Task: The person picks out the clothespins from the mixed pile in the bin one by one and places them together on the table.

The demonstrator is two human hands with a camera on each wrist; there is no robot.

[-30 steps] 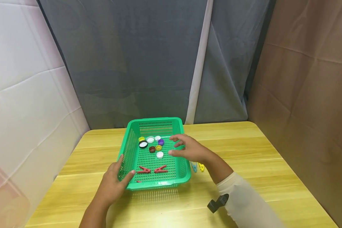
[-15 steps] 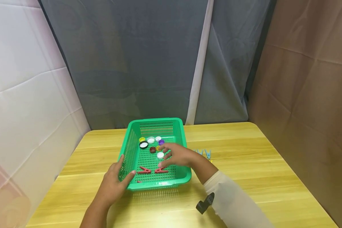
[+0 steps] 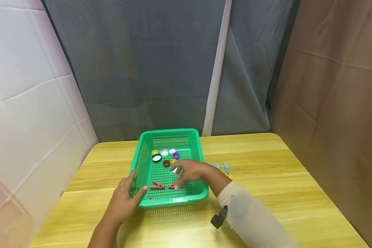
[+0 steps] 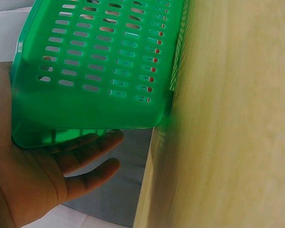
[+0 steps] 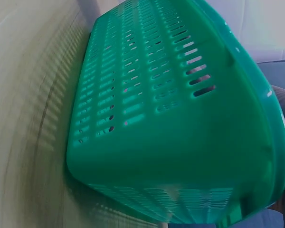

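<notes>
A green basket [image 3: 170, 201] with slotted walls stands on the table. In the head view, my left hand [image 3: 121, 199] rests at its near left corner, thumb over the rim and fingers straight along the outside; the left wrist view also shows the left hand [image 4: 52, 175] with spread fingers. My right hand [image 3: 189, 172] reaches inside over the right wall, fingers apart. Its thumb tip overlaps the right red clothespin [image 3: 172, 186], contact unclear; a white bottle cap [image 3: 174, 171] is partly hidden under its fingers. A left red clothespin [image 3: 157, 186] lies beside. The right hand is hidden in the right wrist view.
Farther back in the basket lie several bottle caps: black-and-white [image 3: 156, 158], brown [image 3: 166, 163], purple [image 3: 176, 155] and others. Blue clothespins [image 3: 226, 167] and a yellow piece [image 3: 230, 176] lie on the table [image 3: 254, 158] right of the basket. Grey cloth [image 3: 127, 69] hangs behind.
My right hand has moved left and down within the basket, from the right wall to the right red clothespin. Blue clothespins on the table have come into view. The left hand keeps its place.
</notes>
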